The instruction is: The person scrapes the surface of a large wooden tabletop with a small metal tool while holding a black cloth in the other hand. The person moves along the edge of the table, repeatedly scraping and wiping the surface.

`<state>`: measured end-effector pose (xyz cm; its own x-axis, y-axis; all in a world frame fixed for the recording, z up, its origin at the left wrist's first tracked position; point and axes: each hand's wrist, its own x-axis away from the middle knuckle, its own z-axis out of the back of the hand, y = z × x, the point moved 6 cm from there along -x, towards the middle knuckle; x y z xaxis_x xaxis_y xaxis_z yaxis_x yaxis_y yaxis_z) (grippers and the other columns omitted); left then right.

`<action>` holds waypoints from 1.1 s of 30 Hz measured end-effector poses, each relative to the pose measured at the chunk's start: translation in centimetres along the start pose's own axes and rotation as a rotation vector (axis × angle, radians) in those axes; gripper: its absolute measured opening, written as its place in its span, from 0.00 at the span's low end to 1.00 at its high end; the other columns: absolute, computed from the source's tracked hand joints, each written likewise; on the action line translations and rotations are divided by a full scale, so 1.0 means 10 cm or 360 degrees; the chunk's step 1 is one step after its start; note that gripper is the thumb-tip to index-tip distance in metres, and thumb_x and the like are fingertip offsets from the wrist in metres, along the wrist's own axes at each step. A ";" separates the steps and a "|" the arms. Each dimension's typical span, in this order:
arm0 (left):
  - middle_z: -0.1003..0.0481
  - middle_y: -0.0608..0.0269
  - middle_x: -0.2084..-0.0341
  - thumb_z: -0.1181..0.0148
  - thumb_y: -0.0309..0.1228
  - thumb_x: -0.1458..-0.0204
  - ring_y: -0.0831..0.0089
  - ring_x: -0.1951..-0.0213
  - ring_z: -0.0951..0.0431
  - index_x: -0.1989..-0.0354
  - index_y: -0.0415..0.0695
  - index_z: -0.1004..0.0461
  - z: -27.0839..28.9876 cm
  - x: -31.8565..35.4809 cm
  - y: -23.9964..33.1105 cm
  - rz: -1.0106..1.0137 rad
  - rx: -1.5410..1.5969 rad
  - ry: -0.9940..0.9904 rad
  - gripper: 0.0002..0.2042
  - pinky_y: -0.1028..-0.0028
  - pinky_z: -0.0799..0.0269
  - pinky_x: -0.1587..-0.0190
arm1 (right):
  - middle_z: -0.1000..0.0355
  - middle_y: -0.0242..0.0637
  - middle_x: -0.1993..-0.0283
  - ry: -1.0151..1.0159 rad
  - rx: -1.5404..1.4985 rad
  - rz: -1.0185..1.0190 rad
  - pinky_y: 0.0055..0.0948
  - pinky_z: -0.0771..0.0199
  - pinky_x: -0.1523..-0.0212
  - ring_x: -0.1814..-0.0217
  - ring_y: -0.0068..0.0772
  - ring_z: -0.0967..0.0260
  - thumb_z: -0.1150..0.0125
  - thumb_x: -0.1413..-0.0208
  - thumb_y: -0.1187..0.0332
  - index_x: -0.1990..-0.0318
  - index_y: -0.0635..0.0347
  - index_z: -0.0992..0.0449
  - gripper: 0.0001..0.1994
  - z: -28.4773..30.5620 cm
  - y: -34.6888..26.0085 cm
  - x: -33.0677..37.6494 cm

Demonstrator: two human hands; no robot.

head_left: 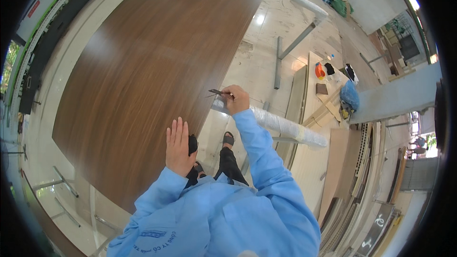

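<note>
A large brown wood-grain panel (138, 76) lies in front of me, its right edge running close by both hands. My left hand (178, 145) rests flat on the panel near that edge, fingers stretched out. Against the thumb side of this hand is a small black rounded object (193, 145); its kind is unclear, and I cannot tell whether the hidden thumb touches it. My right hand (236, 99) is closed around a dark, thin-bladed tool, like a small knife (215, 92). The tool points left, its tip over the panel's right edge.
A support bar wrapped in clear plastic (290, 128) sticks out to the right of the panel. Farther right, a stack of pale boards (309, 100) carries an orange item (319, 70) and a blue bag (349, 96). Long strips (352, 176) lie at lower right.
</note>
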<state>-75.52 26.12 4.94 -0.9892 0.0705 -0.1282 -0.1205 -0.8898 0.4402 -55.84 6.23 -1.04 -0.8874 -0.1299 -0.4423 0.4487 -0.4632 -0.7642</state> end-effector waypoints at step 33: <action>0.48 0.44 0.24 0.36 0.40 0.44 0.48 0.22 0.52 0.27 0.34 0.43 -0.14 -0.80 0.05 -0.0057 -0.0049 0.0125 0.39 0.48 0.58 0.23 | 0.22 0.41 0.62 0.0442 0.0110 -0.0128 0.39 0.22 0.60 0.60 0.47 0.22 0.33 0.46 0.76 0.62 0.56 0.20 0.05 0.08 0.16 -0.52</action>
<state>-67.52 24.49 4.91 -0.9746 0.0678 -0.2133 -0.1516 -0.9010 0.4065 -50.57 5.42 0.40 -0.8529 0.1500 -0.5001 0.3613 -0.5220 -0.7727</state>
